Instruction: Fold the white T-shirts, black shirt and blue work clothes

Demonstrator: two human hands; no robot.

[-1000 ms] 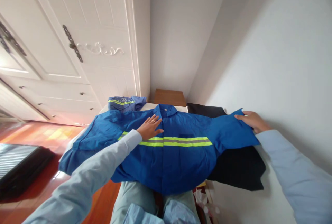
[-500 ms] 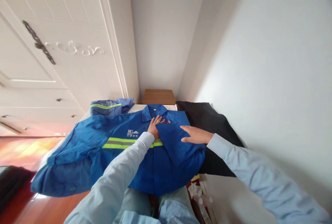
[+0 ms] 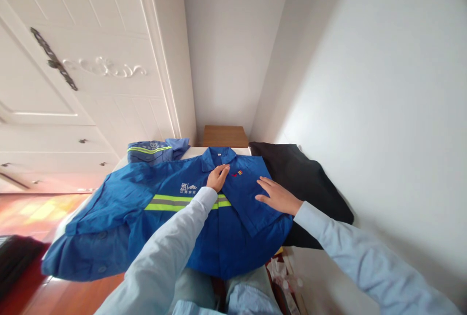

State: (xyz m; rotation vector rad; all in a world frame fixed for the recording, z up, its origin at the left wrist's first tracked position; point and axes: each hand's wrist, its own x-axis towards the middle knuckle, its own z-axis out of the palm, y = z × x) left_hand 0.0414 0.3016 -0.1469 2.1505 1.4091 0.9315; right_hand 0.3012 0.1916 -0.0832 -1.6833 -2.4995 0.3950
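A blue work jacket lies spread front up, collar at the far side. Across its chest runs a yellow-green and grey reflective stripe, with white lettering above it. The sleeve on the right is folded inward over the front. My left hand rests just below the collar at the inner end of this sleeve, fingers extended and close together. My right hand is open over the folded sleeve near the right shoulder, thumb apart from the fingers. Whether its palm presses the cloth is hidden.
A folded blue garment with a yellow-green stripe sits at the back left. Black cloth lies on the right against the wall. A white wardrobe stands at left, a wooden box behind, a dark item on the floor.
My left hand's spread fingers have drawn together near the collar. My right hand has turned palm down and shifted slightly over the sleeve, which lies flatter. The black cloth's right edge has shifted outward.
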